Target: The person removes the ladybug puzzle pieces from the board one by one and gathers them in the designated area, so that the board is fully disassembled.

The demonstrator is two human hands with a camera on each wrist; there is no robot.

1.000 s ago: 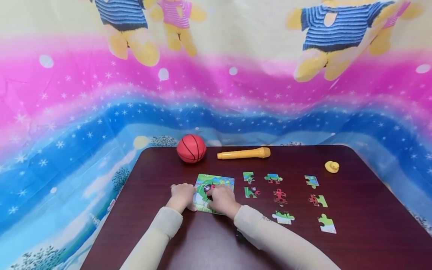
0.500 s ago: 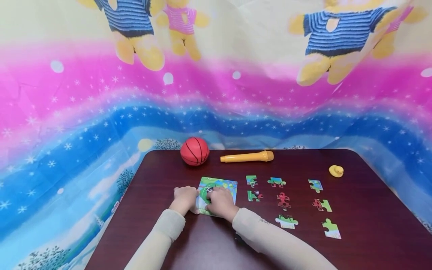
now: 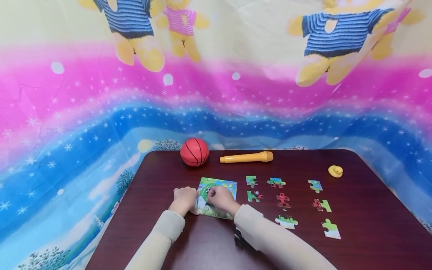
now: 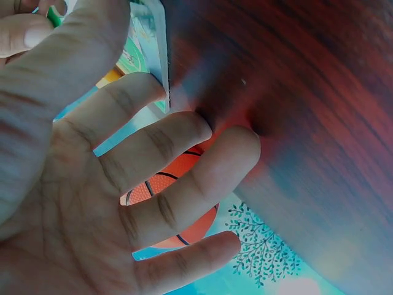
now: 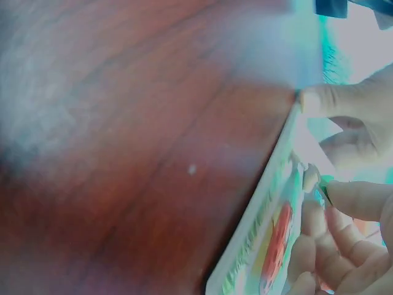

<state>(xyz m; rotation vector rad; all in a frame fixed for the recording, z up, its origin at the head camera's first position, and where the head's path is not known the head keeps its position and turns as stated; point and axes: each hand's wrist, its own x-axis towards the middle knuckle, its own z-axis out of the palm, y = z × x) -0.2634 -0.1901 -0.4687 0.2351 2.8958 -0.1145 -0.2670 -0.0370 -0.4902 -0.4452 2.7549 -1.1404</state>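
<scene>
A flat square puzzle board (image 3: 212,212) with a green and blue picture lies left of centre on the table. My left hand (image 3: 184,198) rests at its left edge. In the left wrist view, that hand's fingers are spread and fairly straight, an index fingertip against the board's edge. The left thumb (image 5: 319,100) touches a board corner in the right wrist view. Over the board, my right hand (image 3: 221,198) pinches a small green-edged puzzle piece (image 5: 325,186) between thumb and finger; most of the piece is hidden. Part of a red printed picture shows on the board.
Several loose puzzle pieces (image 3: 284,201) lie spread to the board's right. Behind stand a red toy basketball (image 3: 194,152) and a yellow toy microphone (image 3: 246,157). A yellow rubber duck (image 3: 335,171) sits at the far right. A printed curtain (image 3: 216,90) hangs behind the table.
My right hand has turned and drawn its fingers in slightly over the board, uncovering more of its lower part. The left hand stays at the left edge; the loose pieces stay put.
</scene>
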